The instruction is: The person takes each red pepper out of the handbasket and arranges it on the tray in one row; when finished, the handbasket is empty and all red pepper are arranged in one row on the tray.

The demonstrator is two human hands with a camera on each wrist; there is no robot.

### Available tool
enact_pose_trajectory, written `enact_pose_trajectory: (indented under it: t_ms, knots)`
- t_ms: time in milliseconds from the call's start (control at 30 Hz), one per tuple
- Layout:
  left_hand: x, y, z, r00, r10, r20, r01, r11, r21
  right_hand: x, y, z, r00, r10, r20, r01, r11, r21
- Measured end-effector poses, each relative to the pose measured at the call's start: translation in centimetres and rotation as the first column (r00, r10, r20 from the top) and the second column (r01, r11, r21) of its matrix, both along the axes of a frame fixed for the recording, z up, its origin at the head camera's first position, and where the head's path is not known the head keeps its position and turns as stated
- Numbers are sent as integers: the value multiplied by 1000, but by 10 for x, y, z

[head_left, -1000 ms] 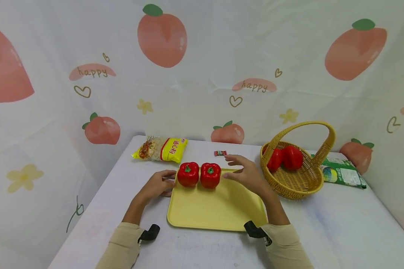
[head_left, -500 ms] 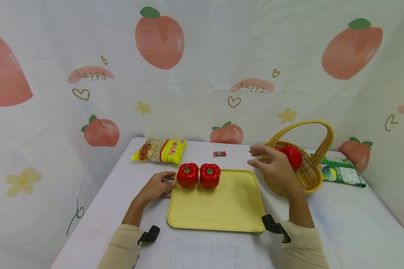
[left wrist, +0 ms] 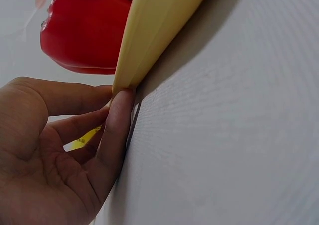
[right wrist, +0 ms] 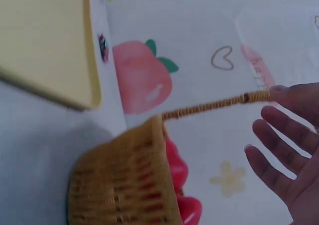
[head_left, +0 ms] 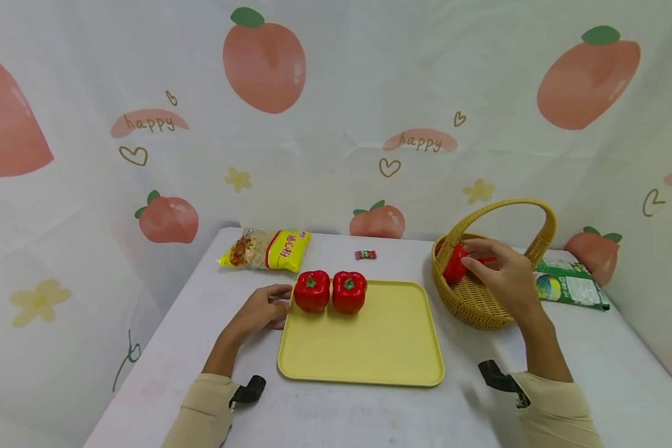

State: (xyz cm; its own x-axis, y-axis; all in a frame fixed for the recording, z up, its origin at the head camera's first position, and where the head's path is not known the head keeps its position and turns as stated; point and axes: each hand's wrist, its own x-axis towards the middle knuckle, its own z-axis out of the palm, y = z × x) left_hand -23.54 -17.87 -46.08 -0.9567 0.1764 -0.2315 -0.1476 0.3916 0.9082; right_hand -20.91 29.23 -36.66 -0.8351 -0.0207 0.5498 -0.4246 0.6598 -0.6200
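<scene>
Two red bell peppers, a left one (head_left: pixel 312 292) and a right one (head_left: pixel 350 292), stand side by side at the far left of the yellow tray (head_left: pixel 364 348). At the tray's left edge, my left hand (head_left: pixel 260 308) pinches the rim (left wrist: pixel 124 75) between thumb and finger. My right hand (head_left: pixel 506 274) is over the wicker basket (head_left: pixel 473 311), thumb and fingers apart with nothing between them. Inside the basket a red bell pepper (head_left: pixel 455 266) shows beside my fingertips; another is mostly hidden behind the hand. The right wrist view has both peppers (right wrist: pixel 175 168) at the basket's rim.
A yellow food bag (head_left: pixel 266 250) lies behind the tray at the left. A small red packet (head_left: pixel 366 255) is near the table's back edge. To the right of the basket lies a green bag (head_left: pixel 571 286). The basket's tall handle (head_left: pixel 504 203) arches over its opening.
My right hand has moved right, from beside the peppers on the tray to over the basket. My left hand, the tray and its two peppers have stayed in place.
</scene>
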Motion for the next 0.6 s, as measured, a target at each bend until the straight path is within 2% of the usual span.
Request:
enact_pose_trajectory:
  t_ms: [100,233,400,600]
  knots:
    - [0,0,0,1000,6,1,-6,1000,0,-4,13,-1,999,-36,20,35,999,21]
    - [0,0,0,1000,11,1,-11,1000,4,-8,28,0,992,-67,110,62,997,55]
    - [0,1,0,1000,10,-2,-10,1000,9,-16,44,5,966,-42,255,24,997,71]
    - [2,1,1,1000,20,-6,-19,1000,14,-32,56,8,940,-8,342,-21,997,80]
